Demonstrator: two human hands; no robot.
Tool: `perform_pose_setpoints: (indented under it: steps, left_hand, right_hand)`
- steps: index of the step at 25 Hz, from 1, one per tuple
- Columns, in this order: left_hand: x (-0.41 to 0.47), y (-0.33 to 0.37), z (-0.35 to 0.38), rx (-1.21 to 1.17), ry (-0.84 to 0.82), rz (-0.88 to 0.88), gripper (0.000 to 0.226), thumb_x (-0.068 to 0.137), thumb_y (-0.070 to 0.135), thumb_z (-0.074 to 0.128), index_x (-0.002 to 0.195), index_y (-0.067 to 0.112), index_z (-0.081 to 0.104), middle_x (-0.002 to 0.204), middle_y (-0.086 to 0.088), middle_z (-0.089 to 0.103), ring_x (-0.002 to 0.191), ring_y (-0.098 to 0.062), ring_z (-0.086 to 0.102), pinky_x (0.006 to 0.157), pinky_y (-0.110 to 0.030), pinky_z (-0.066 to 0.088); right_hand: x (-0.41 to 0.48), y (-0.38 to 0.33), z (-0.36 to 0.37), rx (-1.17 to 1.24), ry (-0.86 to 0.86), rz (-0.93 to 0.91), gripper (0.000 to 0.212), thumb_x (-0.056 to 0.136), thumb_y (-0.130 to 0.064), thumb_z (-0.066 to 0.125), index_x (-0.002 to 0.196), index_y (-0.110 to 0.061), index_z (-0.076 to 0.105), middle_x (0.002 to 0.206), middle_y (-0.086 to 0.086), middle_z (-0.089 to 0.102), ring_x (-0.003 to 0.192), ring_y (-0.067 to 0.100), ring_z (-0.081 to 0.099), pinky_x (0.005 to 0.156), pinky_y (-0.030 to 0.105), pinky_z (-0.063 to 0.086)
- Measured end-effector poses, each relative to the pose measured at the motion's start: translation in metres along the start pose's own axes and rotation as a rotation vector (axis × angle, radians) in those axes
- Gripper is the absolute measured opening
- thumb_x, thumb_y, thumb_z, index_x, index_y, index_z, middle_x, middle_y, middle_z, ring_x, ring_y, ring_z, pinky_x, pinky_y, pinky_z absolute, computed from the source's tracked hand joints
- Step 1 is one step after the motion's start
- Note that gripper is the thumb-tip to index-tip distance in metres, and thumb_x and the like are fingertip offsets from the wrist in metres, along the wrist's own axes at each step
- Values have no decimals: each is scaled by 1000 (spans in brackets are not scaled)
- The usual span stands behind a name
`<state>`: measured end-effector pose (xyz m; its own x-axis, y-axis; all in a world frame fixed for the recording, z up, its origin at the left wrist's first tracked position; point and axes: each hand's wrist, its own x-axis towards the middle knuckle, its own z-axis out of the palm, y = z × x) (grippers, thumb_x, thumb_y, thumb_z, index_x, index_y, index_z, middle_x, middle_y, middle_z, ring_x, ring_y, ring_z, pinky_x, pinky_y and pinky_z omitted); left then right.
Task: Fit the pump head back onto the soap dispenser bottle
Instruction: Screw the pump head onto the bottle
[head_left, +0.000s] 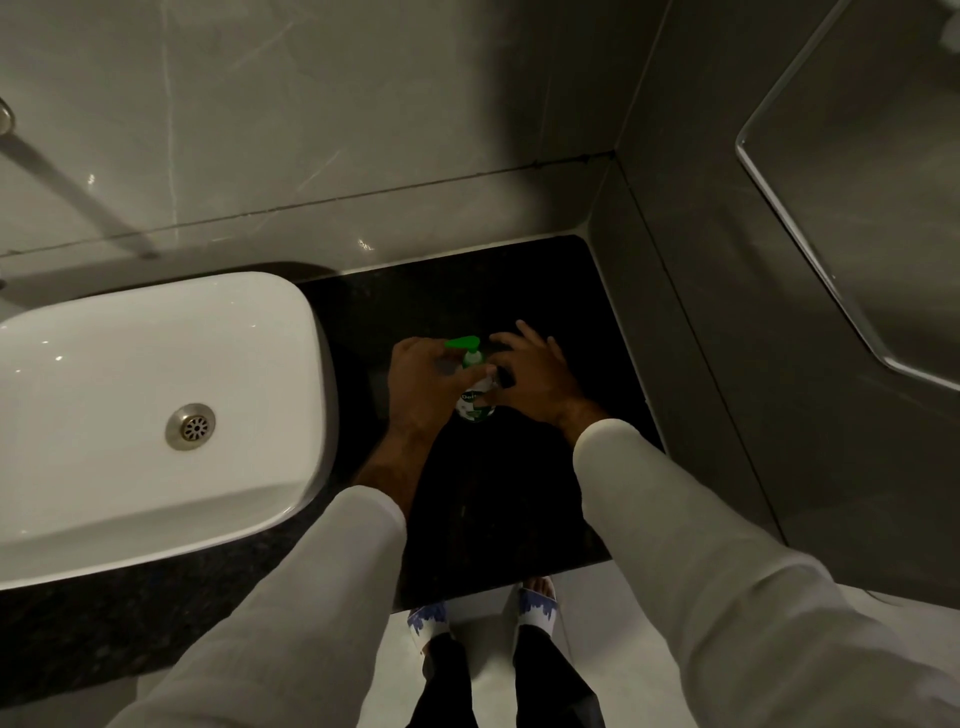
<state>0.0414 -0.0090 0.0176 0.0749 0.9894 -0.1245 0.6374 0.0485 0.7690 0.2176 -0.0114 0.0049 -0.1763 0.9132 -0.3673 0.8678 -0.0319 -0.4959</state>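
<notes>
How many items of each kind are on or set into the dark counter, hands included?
Soap bottles: 1
Green pump heads: 1, at the bottle's top
White basins: 1
Hands: 2, the left hand and the right hand, both at the bottle
Total: 5

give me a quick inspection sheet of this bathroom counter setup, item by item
surface: dark stone counter, dimly lit, bare where it shows
job's things: soap bottle upright on the counter; green pump head sits on its neck, nozzle pointing toward the basin; whether it is fully seated cannot be told
clutter: nothing seen
grippers: left hand wraps the bottle from the basin side; right hand has thumb and forefinger at the bottle's collar, other fingers spread
cables: nothing seen
surroundings: white basin to the left with a metal drain; grey tiled walls; glass shelf in the right corner; pale floor below
</notes>
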Motion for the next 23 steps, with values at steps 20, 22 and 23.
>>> perform_pose_setpoints:
  steps: [20,22,23]
  left_hand:
    - [-12,-15,17,-343,-48,-72,33,84,22,79,113,7,75,132,-7,61,128,-18,56,110,-43,49]
    - [-12,-13,12,-367,-118,-71,29,81,21,81,110,17,75,127,6,62,134,-20,53,112,-45,46]
    - [-12,-13,7,-365,-161,-55,34,79,20,83,112,22,74,126,12,61,135,-22,52,113,-47,45]
  right_hand:
    - [-3,2,3,26,-19,-65,61,85,-52,67,141,-32,53,160,-8,36,156,22,4,123,58,-2]
    - [-7,5,5,39,-8,-63,59,85,-53,67,139,-32,55,160,-7,37,156,23,5,123,60,-1]
    - [-8,6,6,43,-2,-59,59,84,-53,68,137,-32,57,160,-6,37,156,24,6,122,60,0]
